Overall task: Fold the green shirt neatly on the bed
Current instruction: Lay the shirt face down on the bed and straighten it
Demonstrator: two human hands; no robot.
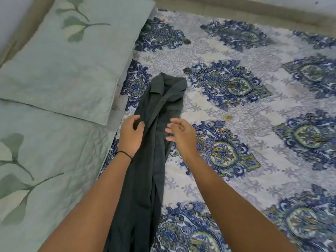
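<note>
The dark green shirt (156,142) lies on the bed as a long narrow strip, collar at the far end, running toward me between my arms. My left hand (131,132) rests at the strip's left edge, fingers curled and touching the fabric, though no firm grip shows. Over the shirt's right edge hovers my right hand (180,133), fingers spread, holding nothing. The shirt's near end drops out of view at the bottom of the frame.
The bed sheet (254,115) is white with blue and green paisley medallions. Two pale green pillows with leaf prints lie on the left, one far (72,57) and one near (45,170). A wall edge runs along the top.
</note>
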